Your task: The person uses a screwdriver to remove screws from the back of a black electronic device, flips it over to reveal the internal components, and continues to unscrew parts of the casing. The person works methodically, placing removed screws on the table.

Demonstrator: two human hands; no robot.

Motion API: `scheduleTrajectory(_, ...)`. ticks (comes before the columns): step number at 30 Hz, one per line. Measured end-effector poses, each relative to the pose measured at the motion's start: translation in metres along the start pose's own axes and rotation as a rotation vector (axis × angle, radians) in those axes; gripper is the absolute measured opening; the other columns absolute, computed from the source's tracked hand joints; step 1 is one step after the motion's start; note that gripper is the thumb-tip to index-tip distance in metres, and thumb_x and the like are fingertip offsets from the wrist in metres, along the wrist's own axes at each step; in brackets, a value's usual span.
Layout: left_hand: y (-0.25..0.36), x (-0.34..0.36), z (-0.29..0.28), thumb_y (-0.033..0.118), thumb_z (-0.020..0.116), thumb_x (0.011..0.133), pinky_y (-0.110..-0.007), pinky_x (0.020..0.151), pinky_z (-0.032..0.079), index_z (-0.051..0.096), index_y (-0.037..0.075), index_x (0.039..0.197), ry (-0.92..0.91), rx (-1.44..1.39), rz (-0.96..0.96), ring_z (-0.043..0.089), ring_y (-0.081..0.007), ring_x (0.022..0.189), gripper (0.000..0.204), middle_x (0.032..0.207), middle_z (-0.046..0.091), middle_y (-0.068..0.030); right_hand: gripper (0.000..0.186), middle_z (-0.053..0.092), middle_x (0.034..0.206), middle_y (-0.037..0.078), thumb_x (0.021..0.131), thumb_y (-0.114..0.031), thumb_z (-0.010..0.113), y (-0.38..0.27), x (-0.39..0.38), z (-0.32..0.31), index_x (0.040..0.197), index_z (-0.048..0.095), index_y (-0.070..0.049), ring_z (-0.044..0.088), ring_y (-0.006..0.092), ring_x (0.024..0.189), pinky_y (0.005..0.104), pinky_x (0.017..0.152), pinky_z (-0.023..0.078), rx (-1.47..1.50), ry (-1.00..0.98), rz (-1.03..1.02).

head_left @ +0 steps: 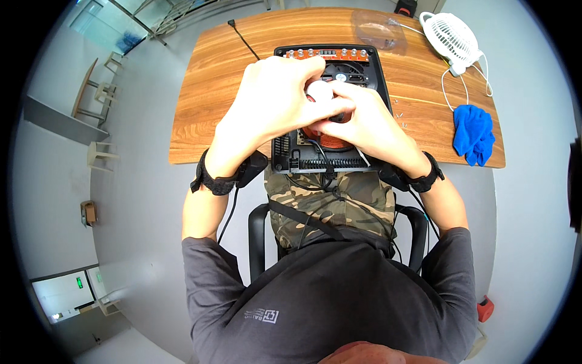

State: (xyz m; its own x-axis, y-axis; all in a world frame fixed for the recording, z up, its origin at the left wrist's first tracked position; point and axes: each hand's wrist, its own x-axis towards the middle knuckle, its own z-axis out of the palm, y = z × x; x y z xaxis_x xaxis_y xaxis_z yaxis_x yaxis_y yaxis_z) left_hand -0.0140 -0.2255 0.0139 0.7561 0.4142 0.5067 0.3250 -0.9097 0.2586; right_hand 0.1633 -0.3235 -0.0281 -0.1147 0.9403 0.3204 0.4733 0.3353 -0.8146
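Observation:
An opened induction cooker lies before me, its black housing holding an orange-red copper coil. Above the coil my left hand curls its fingers around a small white round-ended object. From the other side my right hand closes its fingers against the same object, fingertips meeting those of the left. What kind of object it is I cannot make out, as the fingers cover most of it. The middle of the cooker is partly hidden beneath both hands.
An orange control board and a black fan sit at the cooker's far end. Small screws lie right of it on the wooden table. Farther right are a blue cloth, a white fan and a clear plastic dish.

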Motion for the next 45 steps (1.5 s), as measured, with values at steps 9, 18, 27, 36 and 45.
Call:
scheduleTrajectory(9,-0.009,-0.005,-0.005,0.041,0.086,0.082,-0.030,0.054,0.044,0.068,0.007,0.093,-0.086,-0.185,0.061,0.055,-0.0160,0.054,0.039,0.061,0.057,-0.0048,0.044,0.074,0.097,0.014,0.088,-0.021,0.080,0.004,-0.002,-0.001,0.122,0.062,0.001,0.073,0.0206,0.082,0.0355,0.077,0.058,0.124,-0.105,0.074)
scheduleTrajectory(18,-0.001,-0.001,0.001,0.050,0.089,0.077,-0.030,0.054,0.046,0.066,0.007,0.087,0.020,0.018,0.033,0.059,-0.0168,0.052,0.049,0.059,0.058,-0.0048,0.050,0.075,0.096,0.017,0.083,-0.024,0.086,0.007,-0.001,0.005,0.119,0.063,0.002,0.075,0.0256,0.089,0.0368,0.079,0.058,0.073,0.042,0.059)
scheduleTrajectory(27,-0.011,-0.004,-0.004,0.044,0.088,0.080,-0.030,0.055,0.047,0.066,0.008,0.084,-0.044,-0.125,0.090,0.062,-0.0174,0.054,0.042,0.060,0.059,-0.0047,0.048,0.075,0.097,0.016,0.087,-0.021,0.081,0.012,-0.003,0.007,0.123,0.062,0.003,0.074,0.0221,0.091,0.0345,0.082,0.057,0.195,-0.036,0.027)
scheduleTrajectory(36,0.001,-0.003,-0.003,0.042,0.088,0.081,-0.030,0.055,0.048,0.068,0.008,0.086,-0.038,0.008,-0.036,0.065,-0.0188,0.057,0.040,0.064,0.063,-0.0062,0.042,0.074,0.090,0.015,0.088,-0.025,0.083,0.004,0.001,0.006,0.114,0.064,0.001,0.074,0.0232,0.084,0.0363,0.076,0.056,0.101,-0.019,0.060)
scheduleTrajectory(45,-0.013,-0.007,-0.010,0.037,0.087,0.082,-0.029,0.052,0.042,0.067,0.006,0.090,-0.131,-0.176,-0.006,0.050,-0.0124,0.052,0.038,0.061,0.056,-0.0018,0.040,0.074,0.090,0.014,0.090,-0.027,0.080,0.012,-0.001,0.009,0.112,0.065,0.002,0.073,0.0243,0.084,0.0370,0.076,0.055,0.156,-0.029,-0.011)
